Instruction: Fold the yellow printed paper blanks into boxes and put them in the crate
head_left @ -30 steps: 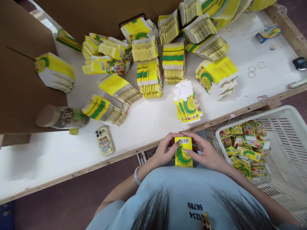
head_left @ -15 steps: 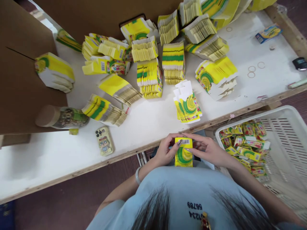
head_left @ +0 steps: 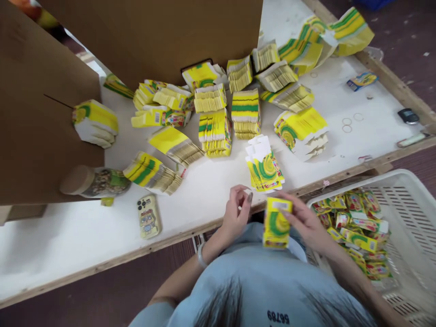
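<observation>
My right hand (head_left: 304, 221) grips a small yellow carton (head_left: 276, 227) by its upper right side, over my lap. The carton has a green swirl and a barcode label, and is a little blurred. My left hand (head_left: 237, 210) is apart from it at the table's front edge, fingers loosely curled with a gap between thumb and index. Just beyond its fingertips lies a small fanned pile of flat cartons (head_left: 265, 168), white flaps pointing away from me. To the right, below table height, a white plastic basket (head_left: 405, 204) holds many filled-looking yellow cartons (head_left: 359, 229).
Bundles of flat cartons (head_left: 245, 111) crowd the back of the white table (head_left: 204, 190). On the left are a phone (head_left: 148, 217), a lidded jar (head_left: 97, 181) and brown cardboard panels (head_left: 153, 36). Rubber bands (head_left: 346, 125) and a blue-yellow box (head_left: 362, 81) lie right.
My right hand has carried the carton rightward, away from my left hand. The left hand has let go of it and moved slightly up toward the flat pile. The view has tilted.
</observation>
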The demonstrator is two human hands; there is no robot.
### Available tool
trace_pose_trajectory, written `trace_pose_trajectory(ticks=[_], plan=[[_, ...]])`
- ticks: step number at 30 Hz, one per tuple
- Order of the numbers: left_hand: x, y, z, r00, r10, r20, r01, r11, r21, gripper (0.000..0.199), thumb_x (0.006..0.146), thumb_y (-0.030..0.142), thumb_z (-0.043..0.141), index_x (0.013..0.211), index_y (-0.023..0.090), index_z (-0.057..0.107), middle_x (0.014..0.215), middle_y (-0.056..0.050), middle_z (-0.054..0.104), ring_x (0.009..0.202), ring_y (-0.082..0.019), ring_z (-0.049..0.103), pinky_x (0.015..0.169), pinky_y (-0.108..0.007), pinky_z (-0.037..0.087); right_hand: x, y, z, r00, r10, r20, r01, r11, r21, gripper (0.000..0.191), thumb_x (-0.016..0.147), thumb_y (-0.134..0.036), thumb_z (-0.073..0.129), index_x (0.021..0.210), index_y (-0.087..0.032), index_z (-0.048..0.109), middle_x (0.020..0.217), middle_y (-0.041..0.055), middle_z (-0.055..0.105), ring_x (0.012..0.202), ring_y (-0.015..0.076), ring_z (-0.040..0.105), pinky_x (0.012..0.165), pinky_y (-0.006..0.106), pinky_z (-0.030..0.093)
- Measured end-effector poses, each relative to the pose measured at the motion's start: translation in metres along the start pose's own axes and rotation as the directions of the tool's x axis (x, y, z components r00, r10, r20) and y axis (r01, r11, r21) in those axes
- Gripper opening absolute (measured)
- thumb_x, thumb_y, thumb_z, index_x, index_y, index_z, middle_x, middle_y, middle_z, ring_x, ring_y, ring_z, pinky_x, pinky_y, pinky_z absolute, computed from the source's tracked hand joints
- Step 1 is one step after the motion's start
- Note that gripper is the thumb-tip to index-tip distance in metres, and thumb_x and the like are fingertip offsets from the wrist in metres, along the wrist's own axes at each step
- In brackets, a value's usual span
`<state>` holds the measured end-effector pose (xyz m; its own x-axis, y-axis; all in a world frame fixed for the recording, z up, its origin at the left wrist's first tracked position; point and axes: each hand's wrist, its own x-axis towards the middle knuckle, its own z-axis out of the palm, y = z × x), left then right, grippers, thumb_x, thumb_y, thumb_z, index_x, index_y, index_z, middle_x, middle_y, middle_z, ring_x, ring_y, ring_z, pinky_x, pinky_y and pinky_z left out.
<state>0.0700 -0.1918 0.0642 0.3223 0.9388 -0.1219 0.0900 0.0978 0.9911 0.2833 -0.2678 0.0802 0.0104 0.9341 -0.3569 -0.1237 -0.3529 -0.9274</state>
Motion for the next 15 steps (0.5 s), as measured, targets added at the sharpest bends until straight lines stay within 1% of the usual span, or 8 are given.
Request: trace_pose_trajectory(ticks=[2, 4, 6, 7, 8, 10, 13, 15], plan=[[0.031, 0.001, 0.002, 0.994, 0.005, -0.105, 0.007, 0.993, 0.118, 0.038, 0.102, 0.057, 0.055, 0.117, 0.024, 0.043, 0.079, 0.005, 0.051, 0.061, -0.011, 0.049, 0.054, -0.024, 0.038, -0.010, 0.002, -0.052, 0.972, -0.057, -0.226, 0.009, 0.978, -0.208, 0.059, 0.094, -0.059, 0.064, 0.145, -0.029, 0.058, 0.130, 0.0116, 0.075, 0.105, 0.0258, 0.077, 0.088, 0.041, 0.065], [0.063, 0.004, 0.007, 0.983, 0.016, -0.186, 0.044, 0.949, 0.313, 0.052, 0.091, 0.061, 0.068, 0.115, 0.023, 0.042, 0.092, 0.000, 0.056, 0.071, -0.014, 0.057, 0.059, -0.026, 0.042, -0.025, 0.007, -0.112, 0.888, -0.147, -0.437, -0.107, 0.857, -0.505, 0.077, 0.088, -0.074, 0.059, 0.148, -0.026, 0.056, 0.097, 0.0128, 0.078, 0.078, 0.0324, 0.076, 0.069, 0.050, 0.062], [0.089, 0.006, 0.012, 0.975, -0.015, -0.223, 0.129, 0.853, 0.506, 0.066, 0.080, 0.064, 0.079, 0.116, 0.021, 0.043, 0.104, -0.006, 0.060, 0.084, -0.020, 0.065, 0.069, -0.030, 0.047, -0.042, 0.012, -0.160, 0.795, -0.233, -0.561, -0.377, 0.535, -0.756, 0.092, 0.082, -0.083, 0.056, 0.150, -0.020, 0.057, 0.074, 0.0150, 0.070, 0.066, 0.0392, 0.072, 0.061, 0.057, 0.054], [0.099, 0.006, 0.013, 0.973, -0.057, -0.225, 0.180, 0.799, 0.574, 0.072, 0.076, 0.065, 0.083, 0.117, 0.021, 0.043, 0.108, -0.009, 0.062, 0.090, -0.024, 0.067, 0.074, -0.033, 0.048, -0.049, 0.014, -0.175, 0.723, -0.364, -0.588, -0.464, 0.375, -0.803, 0.099, 0.082, -0.085, 0.050, 0.152, -0.015, 0.055, 0.077, 0.0197, 0.069, 0.070, 0.0441, 0.072, 0.061, 0.061, 0.051], [0.106, 0.006, 0.014, 0.968, -0.111, -0.224, 0.229, 0.753, 0.617, 0.077, 0.073, 0.066, 0.084, 0.119, 0.020, 0.043, 0.109, -0.011, 0.064, 0.095, -0.028, 0.069, 0.077, -0.036, 0.049, -0.054, 0.015, -0.184, 0.682, -0.456, -0.572, -0.518, 0.252, -0.817, 0.102, 0.083, -0.086, 0.046, 0.154, -0.013, 0.053, 0.080, 0.0236, 0.069, 0.074, 0.0482, 0.072, 0.060, 0.063, 0.048], [0.113, 0.004, 0.010, 0.948, -0.226, -0.222, 0.317, 0.695, 0.646, 0.079, 0.072, 0.070, 0.083, 0.120, 0.019, 0.044, 0.105, -0.013, 0.068, 0.095, -0.032, 0.072, 0.079, -0.038, 0.050, -0.056, 0.016, -0.182, 0.639, -0.574, -0.513, -0.536, 0.146, -0.831, 0.101, 0.086, -0.084, 0.043, 0.156, -0.011, 0.051, 0.091, 0.0294, 0.070, 0.086, 0.0522, 0.073, 0.062, 0.064, 0.047], [0.113, -0.002, -0.007, 0.918, -0.370, -0.140, 0.381, 0.732, 0.564, 0.063, 0.078, 0.074, 0.075, 0.101, 0.020, 0.053, 0.088, -0.009, 0.072, 0.075, -0.026, 0.072, 0.069, -0.034, 0.048, -0.037, 0.010, -0.153, 0.723, -0.554, -0.413, -0.367, 0.199, -0.909, 0.081, 0.096, -0.071, 0.047, 0.155, -0.016, 0.051, 0.110, 0.0278, 0.073, 0.103, 0.0483, 0.073, 0.073, 0.058, 0.054], [0.112, -0.006, -0.020, 0.915, -0.400, -0.050, 0.371, 0.787, 0.493, 0.056, 0.084, 0.075, 0.067, 0.082, 0.020, 0.055, 0.076, -0.005, 0.070, 0.064, -0.021, 0.068, 0.063, -0.030, 0.047, -0.017, 0.005, -0.128, 0.779, -0.540, -0.318, -0.236, 0.217, -0.947, 0.068, 0.101, -0.062, 0.045, 0.153, -0.019, 0.052, 0.119, 0.0241, 0.073, 0.110, 0.0441, 0.071, 0.081, 0.055, 0.056]])
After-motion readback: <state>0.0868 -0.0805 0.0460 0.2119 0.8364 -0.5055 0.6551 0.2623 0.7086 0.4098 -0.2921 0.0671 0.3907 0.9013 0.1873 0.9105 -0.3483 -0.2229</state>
